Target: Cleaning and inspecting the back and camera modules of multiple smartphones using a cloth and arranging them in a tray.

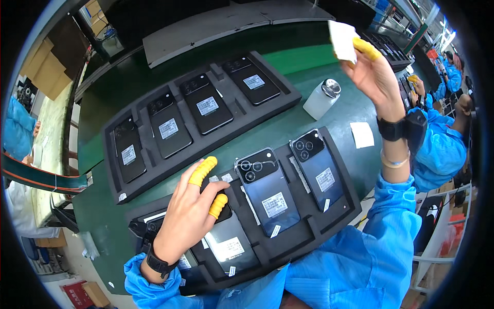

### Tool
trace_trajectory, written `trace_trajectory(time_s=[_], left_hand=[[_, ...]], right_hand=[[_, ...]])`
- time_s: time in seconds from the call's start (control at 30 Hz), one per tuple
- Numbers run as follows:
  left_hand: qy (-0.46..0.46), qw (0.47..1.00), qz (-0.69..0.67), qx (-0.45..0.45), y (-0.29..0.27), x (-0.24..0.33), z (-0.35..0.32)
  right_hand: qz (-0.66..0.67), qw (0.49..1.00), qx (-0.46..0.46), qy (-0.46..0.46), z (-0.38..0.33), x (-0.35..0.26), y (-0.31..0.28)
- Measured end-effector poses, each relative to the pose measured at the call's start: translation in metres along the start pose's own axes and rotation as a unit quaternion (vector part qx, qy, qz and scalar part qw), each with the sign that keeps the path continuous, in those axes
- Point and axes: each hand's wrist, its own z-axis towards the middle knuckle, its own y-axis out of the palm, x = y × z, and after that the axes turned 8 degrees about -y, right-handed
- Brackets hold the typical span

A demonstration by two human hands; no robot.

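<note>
My left hand (186, 213), with yellow finger cots on a finger and the thumb, hovers over or rests on a smartphone (232, 246) in the near black tray (314, 238). Its fingers are apart, and nothing shows between them; whether they touch the phone I cannot tell. Raised at the upper right, my right hand (371, 77) pinches a folded white wipe (342, 41) with its yellow-covered fingers. Two dark blue smartphones, a middle one (280, 206) and a right one (316, 170), lie camera side up in the near tray. A further phone is mostly hidden under my left hand.
Beyond lies a second black tray (203, 136) with several dark phones. A white pump bottle (322, 99) with a metal top stands on the green table (98, 216). A white square sheet (362, 135) lies right of it. Other people in blue sit at the right.
</note>
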Motion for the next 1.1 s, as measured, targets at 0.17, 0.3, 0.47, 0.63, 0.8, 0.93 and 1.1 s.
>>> trace_trajectory(time_s=[0.17,0.3,0.47,0.63,0.8,0.93,1.1], left_hand=[[-0.013,1.000,-0.011,-0.002,-0.001,-0.003,-0.002],[-0.023,1.000,-0.013,0.000,-0.004,-0.002,-0.006],[-0.007,1.000,-0.016,-0.006,0.000,-0.001,-0.003],[-0.004,1.000,-0.016,-0.014,-0.001,0.000,-0.002],[-0.015,1.000,-0.021,-0.016,-0.005,0.001,-0.005],[-0.009,1.000,-0.023,-0.015,-0.006,0.000,-0.004],[-0.016,0.999,-0.031,-0.015,-0.003,-0.003,-0.003]], right_hand=[[-0.217,0.976,-0.004,0.004,0.045,0.067,0.064],[-0.699,0.660,-0.125,-0.245,0.078,0.135,0.068],[-0.739,0.585,-0.238,-0.235,0.087,0.186,0.036],[-0.654,0.660,-0.332,-0.167,0.069,0.163,0.021],[-0.654,0.662,-0.362,-0.058,0.034,0.132,0.044],[-0.612,0.720,-0.328,0.032,0.042,0.122,0.048],[-0.660,0.733,-0.114,-0.118,0.069,0.135,0.033]])
